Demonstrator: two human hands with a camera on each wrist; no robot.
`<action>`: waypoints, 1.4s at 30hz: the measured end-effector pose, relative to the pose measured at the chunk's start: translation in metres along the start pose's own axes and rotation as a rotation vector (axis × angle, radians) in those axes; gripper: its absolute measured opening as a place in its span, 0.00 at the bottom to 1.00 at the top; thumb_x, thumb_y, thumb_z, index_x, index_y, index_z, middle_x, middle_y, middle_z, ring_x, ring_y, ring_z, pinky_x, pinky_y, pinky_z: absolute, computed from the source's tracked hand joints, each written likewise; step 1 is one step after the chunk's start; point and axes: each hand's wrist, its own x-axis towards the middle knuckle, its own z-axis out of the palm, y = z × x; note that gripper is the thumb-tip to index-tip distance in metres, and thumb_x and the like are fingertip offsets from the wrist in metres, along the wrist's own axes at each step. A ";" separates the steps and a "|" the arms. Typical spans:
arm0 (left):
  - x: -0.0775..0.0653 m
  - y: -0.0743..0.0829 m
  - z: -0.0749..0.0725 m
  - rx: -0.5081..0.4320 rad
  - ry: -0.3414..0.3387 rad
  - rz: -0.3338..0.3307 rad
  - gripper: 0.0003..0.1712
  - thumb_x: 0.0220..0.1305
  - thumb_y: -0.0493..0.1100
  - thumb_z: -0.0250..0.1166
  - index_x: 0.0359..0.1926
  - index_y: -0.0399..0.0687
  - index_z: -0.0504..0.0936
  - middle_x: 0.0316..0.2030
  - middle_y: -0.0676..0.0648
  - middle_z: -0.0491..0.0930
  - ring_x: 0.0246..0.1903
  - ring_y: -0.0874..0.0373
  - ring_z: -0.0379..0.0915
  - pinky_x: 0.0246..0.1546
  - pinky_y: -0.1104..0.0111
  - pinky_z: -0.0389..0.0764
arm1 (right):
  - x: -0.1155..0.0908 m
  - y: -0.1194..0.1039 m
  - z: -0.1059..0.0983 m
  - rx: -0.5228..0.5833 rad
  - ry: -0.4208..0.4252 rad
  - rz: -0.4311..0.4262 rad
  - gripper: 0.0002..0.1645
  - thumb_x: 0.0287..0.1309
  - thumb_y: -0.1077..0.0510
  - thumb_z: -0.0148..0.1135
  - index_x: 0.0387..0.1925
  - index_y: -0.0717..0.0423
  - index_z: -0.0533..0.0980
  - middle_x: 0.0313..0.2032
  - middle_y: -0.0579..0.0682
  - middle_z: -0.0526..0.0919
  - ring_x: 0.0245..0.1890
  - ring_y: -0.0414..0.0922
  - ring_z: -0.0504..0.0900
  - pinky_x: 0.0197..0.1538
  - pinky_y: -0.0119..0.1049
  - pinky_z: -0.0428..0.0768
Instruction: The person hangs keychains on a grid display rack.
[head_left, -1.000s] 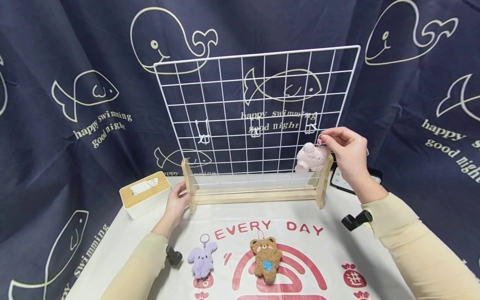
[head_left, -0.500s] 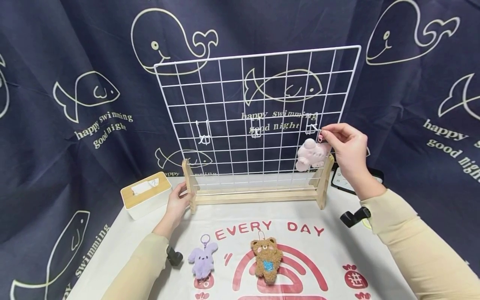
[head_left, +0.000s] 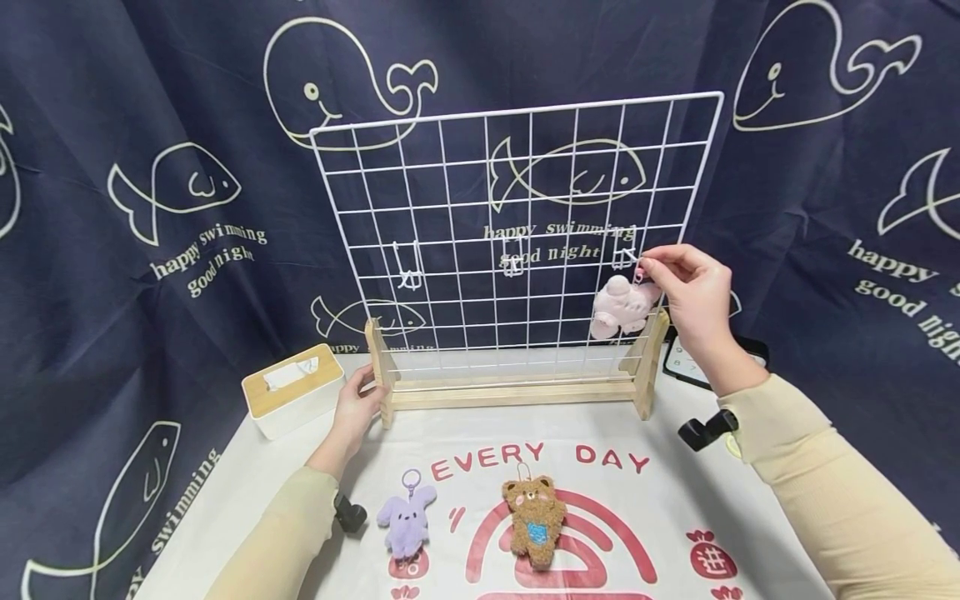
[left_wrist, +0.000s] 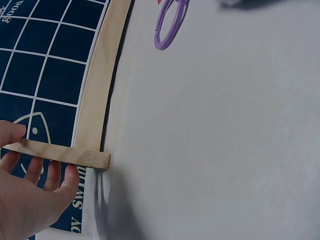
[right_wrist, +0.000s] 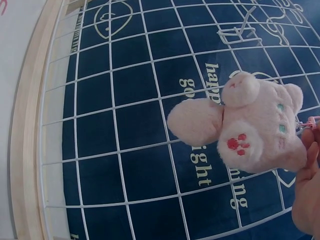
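My right hand [head_left: 696, 287] pinches the pink ring of a pale pink plush keychain [head_left: 621, 310], which dangles in front of the wire grid rack [head_left: 517, 113]. Close to those fingertips is the right-hand white hook [head_left: 623, 258]; whether the ring touches it I cannot tell. In the right wrist view the plush [right_wrist: 265, 127] shows a red paw print, and the fingers are partly cut off. My left hand [head_left: 356, 414] grips the rack's left wooden leg [left_wrist: 65, 152], thumb on one side and fingers on the other. A purple bunny keychain [head_left: 407, 525] and a brown bear keychain [head_left: 536, 521] lie on the table.
Two more white hooks, one at the left [head_left: 409, 279] and one in the middle [head_left: 512, 265], sit on the grid. A tissue box [head_left: 294, 400] stands left of the rack. A phone [head_left: 686, 367] lies behind my right wrist. A dark printed curtain [head_left: 480, 50] hangs behind.
My right hand has risen slightly with the pink plush keychain, bringing its ring nearer the right hook. The left hand stays on the wooden leg.
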 end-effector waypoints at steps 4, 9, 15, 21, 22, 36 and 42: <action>0.000 -0.001 0.000 0.006 0.005 0.006 0.34 0.71 0.32 0.57 0.75 0.40 0.61 0.71 0.33 0.63 0.68 0.35 0.63 0.66 0.50 0.73 | 0.000 0.001 -0.001 -0.008 -0.001 0.011 0.05 0.59 0.73 0.68 0.37 0.73 0.84 0.30 0.49 0.88 0.29 0.38 0.85 0.34 0.22 0.82; 0.000 -0.002 0.000 0.011 0.006 0.009 0.34 0.70 0.32 0.57 0.76 0.40 0.62 0.71 0.33 0.64 0.68 0.35 0.64 0.65 0.50 0.74 | -0.001 0.002 -0.002 -0.018 0.004 0.019 0.05 0.60 0.74 0.67 0.38 0.72 0.84 0.30 0.48 0.88 0.30 0.38 0.85 0.34 0.22 0.81; 0.000 -0.001 0.000 -0.001 0.010 0.011 0.33 0.70 0.31 0.57 0.75 0.40 0.62 0.70 0.34 0.64 0.67 0.35 0.65 0.65 0.49 0.74 | -0.001 0.002 -0.001 -0.015 0.009 0.025 0.06 0.60 0.75 0.66 0.39 0.73 0.84 0.31 0.48 0.88 0.30 0.38 0.85 0.34 0.22 0.82; 0.000 -0.002 0.000 -0.004 0.005 0.009 0.34 0.71 0.32 0.57 0.75 0.40 0.62 0.70 0.33 0.64 0.68 0.35 0.64 0.66 0.48 0.73 | -0.001 0.005 -0.002 -0.018 0.004 0.041 0.05 0.59 0.75 0.67 0.38 0.70 0.85 0.31 0.50 0.89 0.31 0.38 0.86 0.35 0.22 0.82; 0.000 -0.002 0.000 -0.007 0.006 0.009 0.34 0.71 0.32 0.57 0.75 0.40 0.62 0.70 0.33 0.64 0.68 0.35 0.64 0.66 0.48 0.73 | 0.000 0.006 -0.002 -0.019 0.003 0.043 0.06 0.59 0.75 0.67 0.37 0.69 0.86 0.31 0.50 0.89 0.31 0.37 0.86 0.35 0.22 0.82; 0.000 0.001 -0.002 -0.022 -0.002 -0.003 0.35 0.71 0.32 0.58 0.76 0.40 0.60 0.71 0.33 0.62 0.69 0.35 0.62 0.66 0.49 0.72 | 0.009 0.015 0.002 -0.073 -0.015 0.017 0.07 0.59 0.77 0.64 0.40 0.79 0.82 0.30 0.46 0.88 0.29 0.37 0.85 0.32 0.21 0.82; -0.013 0.022 0.001 -0.025 -0.019 -0.026 0.34 0.71 0.30 0.57 0.75 0.36 0.60 0.71 0.30 0.62 0.69 0.33 0.61 0.66 0.48 0.72 | 0.012 0.018 0.002 -0.107 -0.013 0.032 0.08 0.60 0.77 0.63 0.42 0.80 0.80 0.29 0.44 0.88 0.29 0.36 0.85 0.31 0.20 0.80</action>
